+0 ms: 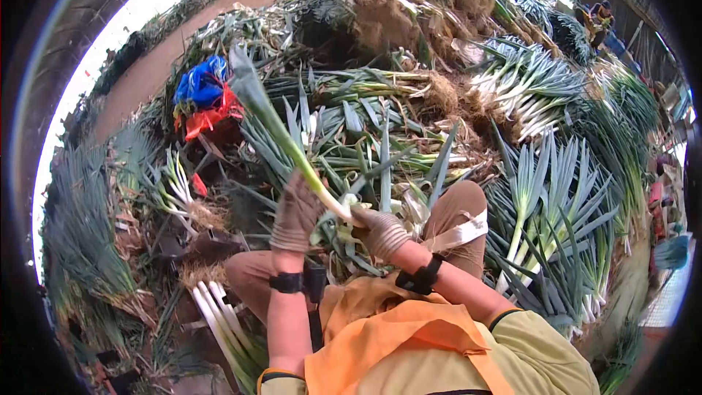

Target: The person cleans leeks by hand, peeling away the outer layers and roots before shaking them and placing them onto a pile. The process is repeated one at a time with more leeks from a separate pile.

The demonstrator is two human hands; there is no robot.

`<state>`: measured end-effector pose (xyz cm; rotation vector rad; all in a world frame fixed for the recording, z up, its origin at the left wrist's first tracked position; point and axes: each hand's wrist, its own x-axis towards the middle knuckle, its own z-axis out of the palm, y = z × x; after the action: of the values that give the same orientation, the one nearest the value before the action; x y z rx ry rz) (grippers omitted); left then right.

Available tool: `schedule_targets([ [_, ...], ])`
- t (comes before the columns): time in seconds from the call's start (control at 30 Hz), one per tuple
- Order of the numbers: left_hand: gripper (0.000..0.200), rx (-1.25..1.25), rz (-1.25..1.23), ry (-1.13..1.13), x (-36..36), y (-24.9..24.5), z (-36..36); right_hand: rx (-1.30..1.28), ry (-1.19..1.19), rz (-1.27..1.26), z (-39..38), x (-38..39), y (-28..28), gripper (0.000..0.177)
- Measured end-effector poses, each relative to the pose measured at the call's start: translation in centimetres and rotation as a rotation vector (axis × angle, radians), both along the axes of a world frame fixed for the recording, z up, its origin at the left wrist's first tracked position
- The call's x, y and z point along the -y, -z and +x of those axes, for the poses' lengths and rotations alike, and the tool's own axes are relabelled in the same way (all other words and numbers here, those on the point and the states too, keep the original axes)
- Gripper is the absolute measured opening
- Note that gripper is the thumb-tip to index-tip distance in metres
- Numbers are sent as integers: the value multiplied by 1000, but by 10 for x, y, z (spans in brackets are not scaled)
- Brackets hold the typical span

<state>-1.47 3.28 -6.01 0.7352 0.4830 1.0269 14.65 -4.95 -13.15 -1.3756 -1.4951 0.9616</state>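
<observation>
One leek (289, 143) lies slantwise across the middle of the head view, its green leaves up and to the left, its white end down and to the right. My left hand (296, 212), in a brown glove, is closed round the stalk. The white root end is pinched by my right hand (380, 232), also gloved. Peeled leaves and scraps (351, 238) lie just below and between the two hands. Past them, more leeks (365, 143) lie in a loose heap.
Trimmed leeks (530, 208) stand fanned at the right, with a bundle (523, 88) behind. White-stalked leeks (227, 325) lie at lower left. Blue and red bags (201, 88) sit at upper left. Rooty leeks (387, 18) are piled at the back. A person (601, 18) is at far upper right.
</observation>
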Motion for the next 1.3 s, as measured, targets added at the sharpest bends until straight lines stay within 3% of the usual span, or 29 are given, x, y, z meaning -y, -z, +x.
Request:
schedule_targets([
  [0.03,69,20,109,-124,8,-32,8,0,-8,-5,-5,1,-1,38],
  [0.07,52,-19,101,-239,6,-51,16,81,-7,14,-11,3,-7,42],
  [0.13,32,-177,-15,-362,-18,-46,15,244,-4,55,-23,4,-24,49],
  [0.2,22,-193,-11,-393,-23,-51,13,-246,-92,-222,-26,-14,-48,51],
  [0.27,22,-66,-39,-284,-25,-56,11,-232,-338,384,-17,-45,-13,55],
  [0.3,22,-45,-43,-271,-23,-63,12,-816,-259,-151,-18,-62,-5,49],
  [0.33,22,-44,-40,-273,-24,-66,10,-1265,-257,-433,-13,-55,-49,40],
  [0.4,22,-9,-10,-301,-35,-74,-6,-1619,-306,-487,-11,-52,-76,35],
  [0.43,21,41,42,-330,-57,-78,-34,-1639,-403,-422,-6,-38,-82,36],
  [0.5,20,-46,56,-454,-78,-87,-66,-1218,-476,-491,19,-14,-85,31],
  [0.53,18,-88,26,-527,-91,-91,-87,-503,-561,-94,37,-1,-65,28],
  [0.57,18,-96,-1,-549,-102,-101,-111,-239,-390,-431,47,23,-68,24],
  [0.6,16,-112,-52,-589,-113,-116,-133,108,-433,-542,54,34,-54,22],
  [0.63,15,-108,-5,-575,-123,-123,-154,307,-402,-395,65,49,-3,23],
  [0.67,15,-108,38,-552,-130,-128,-165,467,-515,-448,80,52,28,29],
  [0.73,16,8,38,-430,-130,-137,-163,-125,-617,-306,78,40,18,36],
  [0.77,16,17,31,-445,-125,-135,-153,343,-646,-328,75,29,-3,39],
  [0.8,17,-30,38,-507,-117,-130,-136,814,-649,-337,60,6,-67,44],
  [0.87,20,66,109,-377,-110,-106,-114,883,-394,-286,39,-25,-116,51],
  [0.93,22,120,-4,-278,-99,-92,-89,467,-328,137,24,-54,-119,60],
  [0.97,23,163,23,-213,-92,-85,-77,130,-399,132,8,-64,-130,69],
  [1.0,23,226,-35,-225,-81,-83,-61,36,-427,290,-8,-77,-128,75],
  [1.03,23,305,-83,-182,-78,-78,-52,-74,-563,143,-18,-86,-126,76],
  [1.07,23,383,-128,-142,-79,-72,-47,-369,-546,269,-38,-93,-102,61],
  [1.13,23,456,-134,-31,-85,-62,-49,-330,-619,-145,-36,-85,-96,40],
  [1.2,23,459,-180,-71,-80,-61,-51,-309,-536,-260,-23,-54,-103,24],
  [1.27,24,327,-107,-151,-79,-65,-59,-16,-567,-149,-3,-24,-105,21],
  [1.3,24,295,-87,-173,-87,-62,-71,0,-585,-193,8,-7,-92,22],
])
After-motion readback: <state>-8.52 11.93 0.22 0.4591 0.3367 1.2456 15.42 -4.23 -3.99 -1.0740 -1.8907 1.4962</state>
